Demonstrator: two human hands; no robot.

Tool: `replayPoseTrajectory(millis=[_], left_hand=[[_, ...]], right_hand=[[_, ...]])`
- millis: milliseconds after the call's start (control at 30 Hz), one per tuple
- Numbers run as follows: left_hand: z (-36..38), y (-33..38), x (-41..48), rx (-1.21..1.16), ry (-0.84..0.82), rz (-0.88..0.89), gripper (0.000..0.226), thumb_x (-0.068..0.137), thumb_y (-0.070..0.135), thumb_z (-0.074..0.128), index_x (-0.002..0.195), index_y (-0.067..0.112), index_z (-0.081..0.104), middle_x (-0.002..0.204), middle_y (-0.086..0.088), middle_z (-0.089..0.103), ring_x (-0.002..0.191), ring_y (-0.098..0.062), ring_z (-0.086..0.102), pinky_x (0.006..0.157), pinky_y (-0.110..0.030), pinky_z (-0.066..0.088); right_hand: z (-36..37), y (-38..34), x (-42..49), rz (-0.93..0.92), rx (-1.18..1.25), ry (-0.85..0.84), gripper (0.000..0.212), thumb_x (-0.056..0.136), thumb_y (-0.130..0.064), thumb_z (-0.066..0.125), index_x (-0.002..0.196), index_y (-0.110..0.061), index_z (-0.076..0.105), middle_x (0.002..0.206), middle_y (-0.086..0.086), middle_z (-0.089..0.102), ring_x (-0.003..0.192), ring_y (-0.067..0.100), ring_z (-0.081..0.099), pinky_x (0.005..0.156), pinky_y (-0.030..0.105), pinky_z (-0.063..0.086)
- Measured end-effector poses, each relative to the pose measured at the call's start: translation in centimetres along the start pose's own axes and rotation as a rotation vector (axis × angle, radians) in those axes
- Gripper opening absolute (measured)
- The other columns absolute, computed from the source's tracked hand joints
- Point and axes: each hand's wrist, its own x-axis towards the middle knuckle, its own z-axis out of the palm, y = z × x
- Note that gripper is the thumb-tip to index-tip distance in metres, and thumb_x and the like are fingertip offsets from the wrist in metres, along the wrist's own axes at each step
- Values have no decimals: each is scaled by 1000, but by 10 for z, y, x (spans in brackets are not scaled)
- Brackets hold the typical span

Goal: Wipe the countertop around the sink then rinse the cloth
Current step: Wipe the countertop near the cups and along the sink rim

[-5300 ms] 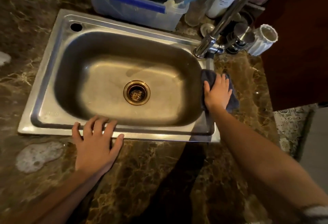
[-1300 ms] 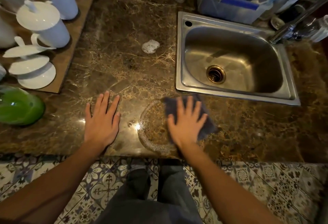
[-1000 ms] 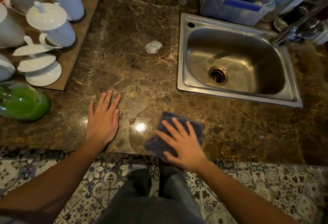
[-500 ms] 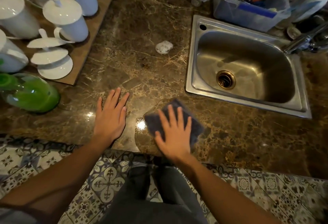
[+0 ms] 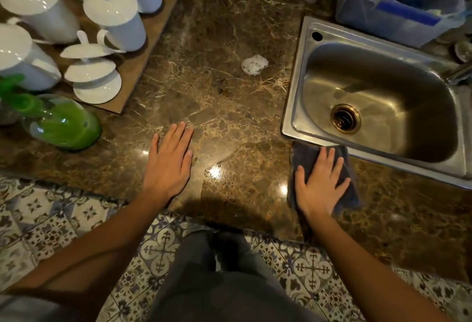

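Brown marble surface: the front strip between the two hands shows a damp sheen. The cloth was working there half a second ago, so that patch reads as done. Steel sink at right, tap barely in frame (handle out of view). Left hand flat on the stone as before, fingers straight and released, holding nothing; it looks like a brace. Right hand has slid rightward, fingers spread and straight, pressing the dark cloth flat rather than clutching it. The cloth now lies on the surface at the sink's near-left corner, far edge touching the rim. Judgement: wiping has reached the sink's front border, and the strip along that rim is the likely next pass. Small white foam blob sits unwiped left of the sink, well apart from the cloth, so that side is owed a pass before any rinse
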Motion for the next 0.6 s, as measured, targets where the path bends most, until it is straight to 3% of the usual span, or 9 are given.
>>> replayPoseTrajectory(millis=[167, 233, 367, 500, 600], left_hand=[[-3, 1, 0, -81, 1, -2, 59, 97, 39, 16, 152, 19, 22, 160, 2, 15, 147, -13, 7, 118, -44, 1], [-5, -1, 1, -167, -3, -1, 57, 97, 36, 20, 151, 19, 22, 159, 3, 15, 147, -11, 6, 119, -41, -3], [-17, -8, 1, -325, -27, 35, 54, 97, 31, 27, 150, 22, 25, 158, 2, 23, 146, -11, 12, 119, -38, 3], [-23, -55, -3, -54, -60, 125, 58, 96, 42, 25, 151, 24, 26, 159, -2, 19, 146, -21, 12, 116, -48, 7], [-23, -78, -5, 109, -95, 109, 62, 96, 52, 17, 151, 26, 24, 159, -2, 20, 146, -25, 13, 112, -55, 5]], right_hand=[[12, -78, -15, -268, -54, -78, 76, 84, -56, 16, 153, -25, 7, 162, -1, -2, 148, 24, -8, 114, 60, -1], [19, -113, -32, -407, -64, -142, 75, 86, -54, 25, 153, -26, 7, 162, -2, -3, 148, 23, -10, 114, 59, -4], [34, -119, -86, -747, -63, -189, 73, 84, -49, 43, 150, -28, 20, 161, -2, 13, 148, 23, 0, 113, 62, 7], [33, -70, -92, -925, -204, -184, 74, 85, -56, 45, 151, -32, 21, 161, -6, 11, 148, 22, 2, 111, 58, 3], [22, -56, -68, -826, -167, -181, 74, 88, -57, 41, 152, -38, 11, 161, -10, 3, 148, 19, -6, 113, 59, 3]])
